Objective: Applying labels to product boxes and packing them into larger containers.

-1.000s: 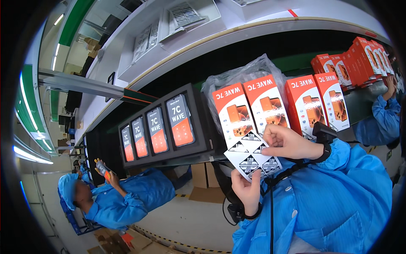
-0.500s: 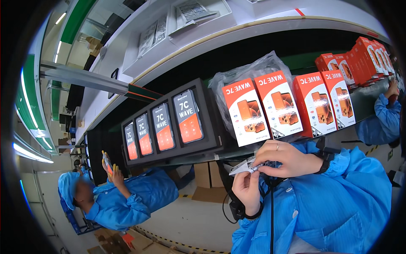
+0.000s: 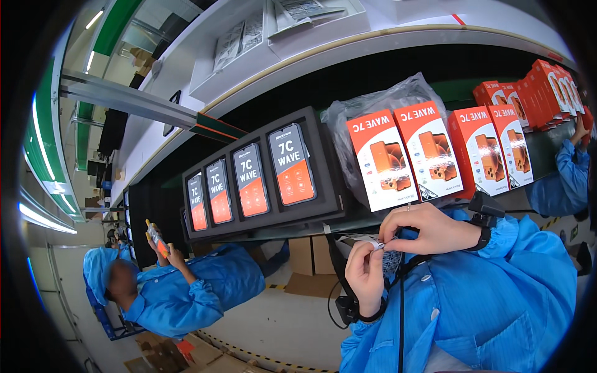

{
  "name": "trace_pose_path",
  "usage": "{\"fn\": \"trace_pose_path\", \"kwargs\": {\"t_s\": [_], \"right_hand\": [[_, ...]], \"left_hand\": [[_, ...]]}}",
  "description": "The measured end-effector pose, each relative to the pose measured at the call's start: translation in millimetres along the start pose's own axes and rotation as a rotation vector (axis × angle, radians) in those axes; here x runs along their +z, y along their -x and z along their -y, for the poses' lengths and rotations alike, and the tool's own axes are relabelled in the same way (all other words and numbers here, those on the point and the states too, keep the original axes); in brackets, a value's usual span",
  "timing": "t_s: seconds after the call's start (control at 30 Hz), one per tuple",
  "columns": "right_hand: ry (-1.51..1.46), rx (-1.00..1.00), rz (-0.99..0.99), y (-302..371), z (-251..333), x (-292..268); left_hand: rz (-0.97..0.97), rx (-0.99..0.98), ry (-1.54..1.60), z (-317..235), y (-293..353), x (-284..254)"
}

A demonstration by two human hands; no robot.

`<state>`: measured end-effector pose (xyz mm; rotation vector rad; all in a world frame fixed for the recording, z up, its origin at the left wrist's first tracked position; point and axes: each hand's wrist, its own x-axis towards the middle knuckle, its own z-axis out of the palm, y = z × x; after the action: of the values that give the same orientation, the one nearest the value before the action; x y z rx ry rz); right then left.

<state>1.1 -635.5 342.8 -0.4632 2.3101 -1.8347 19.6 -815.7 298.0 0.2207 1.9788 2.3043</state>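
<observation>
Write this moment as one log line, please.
left hand: pinching label sheet; right hand: pinching same sheet; nearby: red-white boxes, phones in dark tray

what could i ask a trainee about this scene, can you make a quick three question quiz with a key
1. How many phones lie in the black tray?
2. True or false: the left-hand grip and right-hand grip meet at the label sheet.
3. From the wearer's view, the red-and-white boxes are on which side of the tray? a) left b) right

Key: 1. Four; 2. True; 3. b
</observation>
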Motion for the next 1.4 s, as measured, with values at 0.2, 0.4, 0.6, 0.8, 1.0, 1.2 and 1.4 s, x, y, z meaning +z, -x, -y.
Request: {"fn": "trace_pose_path", "kwargs": {"t_s": [0.2,0.4,0.6,0.8,1.0,1.2,1.4], "right_hand": [[0.021,0.000,0.010,-9.8,-3.9,1.5],[-0.008,0.070,-0.020,-15.5,-2.3,5.7],[-0.009,0.083,-0.033,-18.9,-4.3,4.3],[0.036,0.048,0.111,-28.2,-0.1,-8.2],[0.251,0.240,0.028,-47.8,-27.9,-20.3],[0.334,0.302,-0.005,-50.7,-34.2,-17.2],[0.307,0.298,-0.055,-49.9,-33.7,-14.8]], "left_hand": [[0.000,0.024,-0.028,3.2,-6.1,-6.3],[-0.038,0.020,-0.094,3.4,-8.2,-10.4],[-0.060,0.064,-0.211,-0.3,-10.5,-6.9],[-0.346,0.066,-0.742,5.3,-12.7,-15.6],[-0.484,0.029,-0.619,10.7,-13.6,-29.0],[-0.443,0.023,-0.604,11.9,-13.6,-25.2],[-0.437,0.043,-0.616,13.3,-16.8,-26.6]]}}
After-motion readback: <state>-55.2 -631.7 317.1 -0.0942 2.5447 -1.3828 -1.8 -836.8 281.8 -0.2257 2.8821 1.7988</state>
